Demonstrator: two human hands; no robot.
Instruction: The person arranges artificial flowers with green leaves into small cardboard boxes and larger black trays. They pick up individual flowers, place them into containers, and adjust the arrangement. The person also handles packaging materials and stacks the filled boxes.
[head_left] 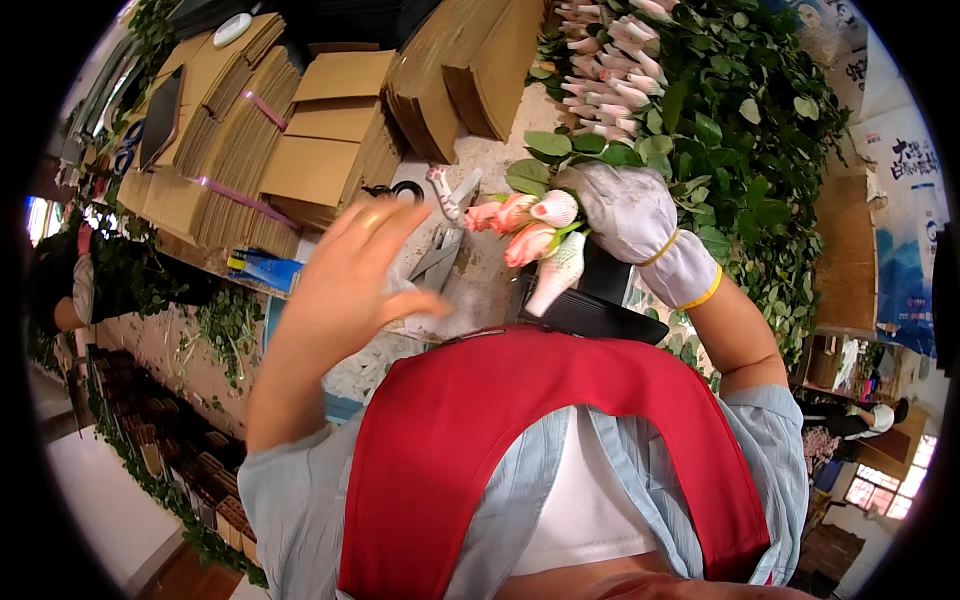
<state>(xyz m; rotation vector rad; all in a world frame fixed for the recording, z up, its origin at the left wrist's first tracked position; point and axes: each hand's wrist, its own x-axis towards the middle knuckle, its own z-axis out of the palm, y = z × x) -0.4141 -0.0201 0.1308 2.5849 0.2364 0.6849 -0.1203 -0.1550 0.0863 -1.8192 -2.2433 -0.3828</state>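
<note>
Several pink roses [530, 245] are fanning out above the surface [500, 160] from the gloved right hand [628, 213], apparently gripping them below the blooms to avoid crushing petals, while the left hand [358, 265] is hovering open nearby.

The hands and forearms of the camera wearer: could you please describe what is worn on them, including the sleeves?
The left hand wears no glove; a gold-coloured band, blurred, seems to circle one finger. The right hand wears a whitish fabric glove with a yellow band at the wrist and a yellow edge. Both forearms are uncovered below loose, light blue-grey short sleeves.
</note>
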